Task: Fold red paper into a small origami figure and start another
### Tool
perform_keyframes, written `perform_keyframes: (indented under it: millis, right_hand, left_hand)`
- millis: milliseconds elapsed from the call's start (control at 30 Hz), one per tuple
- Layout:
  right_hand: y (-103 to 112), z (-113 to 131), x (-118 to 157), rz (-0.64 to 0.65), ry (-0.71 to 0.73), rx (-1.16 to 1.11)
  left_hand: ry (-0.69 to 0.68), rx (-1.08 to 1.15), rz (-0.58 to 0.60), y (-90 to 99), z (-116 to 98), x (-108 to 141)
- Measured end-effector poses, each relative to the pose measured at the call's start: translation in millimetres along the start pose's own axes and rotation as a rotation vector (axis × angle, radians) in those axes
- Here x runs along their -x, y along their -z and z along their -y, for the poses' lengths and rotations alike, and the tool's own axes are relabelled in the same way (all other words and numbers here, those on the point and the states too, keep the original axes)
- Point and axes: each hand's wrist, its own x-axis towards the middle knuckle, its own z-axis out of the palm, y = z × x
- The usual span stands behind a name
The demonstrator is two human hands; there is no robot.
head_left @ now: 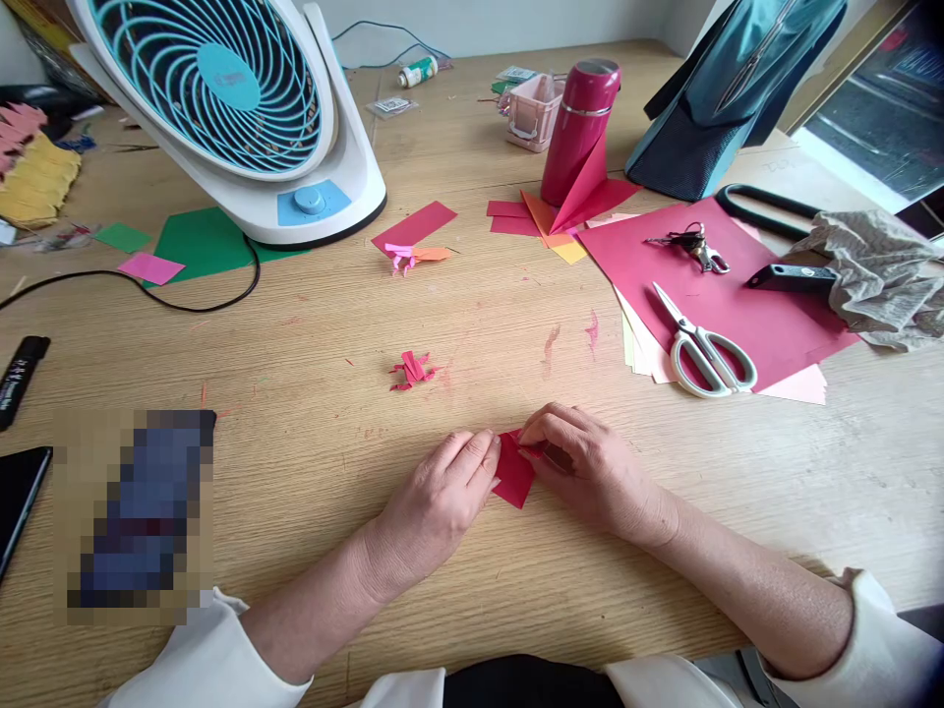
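Observation:
A small piece of folded red paper (515,479) lies between my two hands near the table's front. My left hand (448,492) grips its left side, fingers pressed together along the edge. At the paper's upper right, my right hand (590,467) pinches it between thumb and fingers. The fingers partly hide the paper's folds. Just beyond my left hand sits a small red folded-paper figure (413,370) with thin legs. Farther back stands a pink folded-paper figure (402,258) with an orange part.
White-handled scissors (712,349) and keys (693,246) rest on red paper sheets (782,334) at right. A fan (310,202) stands back left, a red thermos (579,128) and a teal bag (708,108) at the back. A marker (22,382) and a blurred-out object (147,511) lie left.

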Motion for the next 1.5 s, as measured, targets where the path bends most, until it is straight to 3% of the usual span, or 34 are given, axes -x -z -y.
perform_keyframes:
  millis: [367,600,1000,1500]
  right_hand:
    - [2,2,0,0.010,0.093,-0.099]
    - [4,3,-1,0.051,0.167,-0.041]
    - [12,-4,-1,0.178,0.336,0.053]
    - [18,-16,-4,0.208,0.420,-0.073]
  left_hand:
    - [0.046,0.024,-0.027,1.2,4,-3]
    - [0.021,0.041,0.003,3.2,5,-3]
    - [0.030,0.204,-0.086,-4.9,9,-1]
    - [-0.010,0.239,-0.072,-2.2,11,-3]
